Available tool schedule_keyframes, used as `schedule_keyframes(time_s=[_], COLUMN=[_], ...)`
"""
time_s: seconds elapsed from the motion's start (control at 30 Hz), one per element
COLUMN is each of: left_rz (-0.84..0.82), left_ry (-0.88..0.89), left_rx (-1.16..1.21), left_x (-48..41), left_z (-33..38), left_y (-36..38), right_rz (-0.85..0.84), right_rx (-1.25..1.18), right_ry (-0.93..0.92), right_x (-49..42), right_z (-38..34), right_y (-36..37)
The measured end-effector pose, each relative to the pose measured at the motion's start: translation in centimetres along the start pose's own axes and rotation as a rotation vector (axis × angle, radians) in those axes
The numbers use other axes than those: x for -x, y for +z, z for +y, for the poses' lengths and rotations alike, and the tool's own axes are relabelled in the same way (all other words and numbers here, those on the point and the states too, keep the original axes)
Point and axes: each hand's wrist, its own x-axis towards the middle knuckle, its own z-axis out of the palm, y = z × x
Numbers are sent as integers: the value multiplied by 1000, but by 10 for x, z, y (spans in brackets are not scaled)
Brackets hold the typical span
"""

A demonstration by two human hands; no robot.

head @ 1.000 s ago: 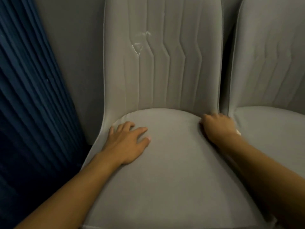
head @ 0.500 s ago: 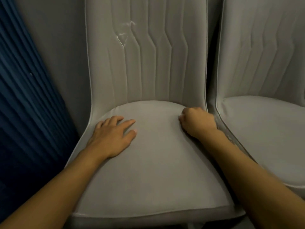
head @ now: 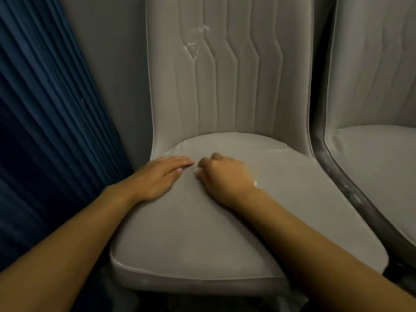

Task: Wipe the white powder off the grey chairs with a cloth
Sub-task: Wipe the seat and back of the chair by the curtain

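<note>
Fingers [head: 180,159] of your left hand [head: 155,176] lie straight on the grey chair [head: 225,233] seat, pointing right. Your right hand [head: 225,176] sits curled just beside; whatever it holds is hidden. Far backrest [head: 247,86] upright, streaked with white powder [head: 193,48].

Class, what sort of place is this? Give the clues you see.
Probably an indoor dining or function room: a grey padded chair with a matching second chair beside it, a grey wall behind, and a pleated dark blue curtain on the left.
</note>
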Motion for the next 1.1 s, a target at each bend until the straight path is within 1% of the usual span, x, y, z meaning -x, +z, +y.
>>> schedule_keyframes(time_s=[0.03,0.1,0.13,0.17,0.2,0.27,0.33,0.4,0.47,0.53,0.63,0.77,0.87,0.93,1.0,1.03,1.1], left_rz=[52,92,93,98,103,114,133,125,98,82,94,101,104,56,-12,-83,-278], left_ry=[-10,-35,-36,-25,-18,-17,-14,-5,14,41,0,-50,-66,-86,-104,-114,-147], left_rx=[44,82,80,66,43,-12,-169,-340,-384,-330,-215,-238,-235,-248,-233,-223,-186], left_x=[5,12,14,14,14,13,7,-14,-40,-62,-73,-62,-59,-60,-59,-59,-60], left_z=[-3,-5,-5,-4,-4,-4,-5,-4,-3,0,0,0,4,8,13,16,22], left_y=[1,3,4,6,7,7,1,-10,-14,-5,14,17,15,12,7,4,-14], right_rz=[-8,-51,-80,-95,-99,-80,-33,11,37,31,-35,-45,-62,-106,-185,-230,-328], right_rx=[-35,-117,-166,-211,-230,-156,-105,-92,-90,-74,-58,-50,-39,-42,-64,-92,-185], right_ry=[-114,-299,-338,-333,-290,-140,38,175,261,295,297,294,347,411,491,524,596], right_x=[8,19,21,20,16,2,-15,-36,-53,-58,-52,-42,-38,-37,-39,-39,-44], right_z=[-16,-36,-38,-35,-27,-5,23,53,72,79,78,75,64,55,45,42,35], right_y=[0,-5,-9,-12,-13,-13,-11,-8,-4,0,6,5,5,1,-8,-12,-30])
